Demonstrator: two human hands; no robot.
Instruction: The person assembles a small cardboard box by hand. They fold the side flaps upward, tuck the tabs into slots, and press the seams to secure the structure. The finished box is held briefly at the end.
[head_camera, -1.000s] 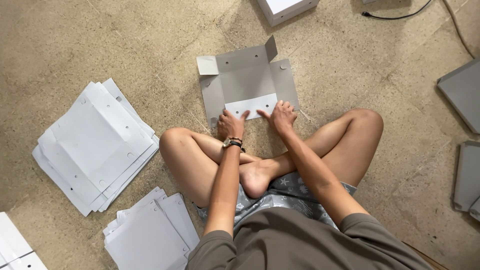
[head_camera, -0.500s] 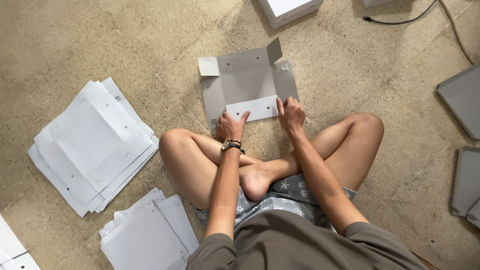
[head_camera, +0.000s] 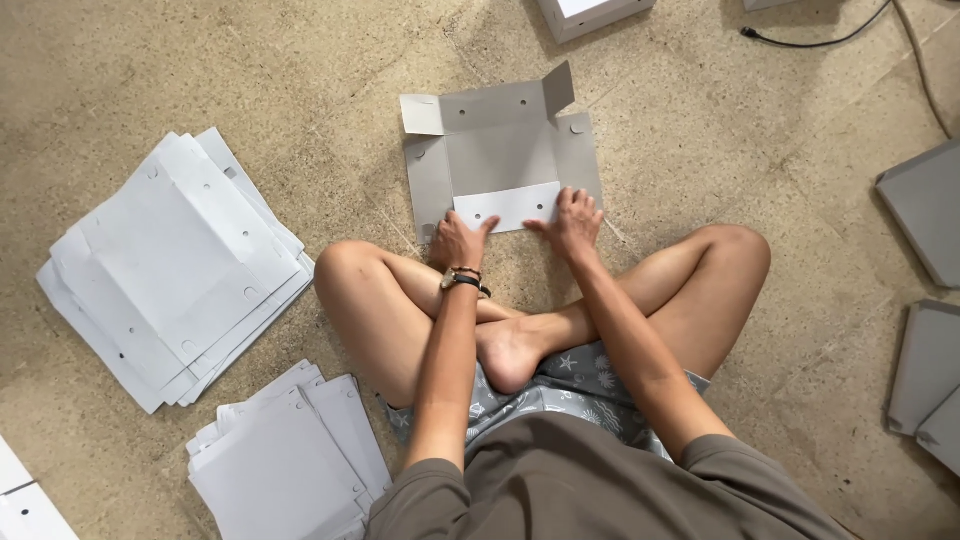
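Both hands, left hand (head_camera: 458, 243) and right hand (head_camera: 574, 222), seemingly flat on grey cardboard blank's (head_camera: 500, 155) folded white flap (head_camera: 505, 207).

A makeshift packing spot on a bare speckled floor (head_camera: 200, 70): stacks of flat white box blanks (head_camera: 170, 260) at nine o'clock, grey folded pieces (head_camera: 925, 215) at three, a black cable (head_camera: 830, 38) at one.

We see matt grey cardboard in the flat box blank (head_camera: 500, 150), its folded flap (head_camera: 505, 207) smooth and white. The floor (head_camera: 250, 70) looks rough and speckled, the stacked sheets (head_camera: 170, 260) matt white card.
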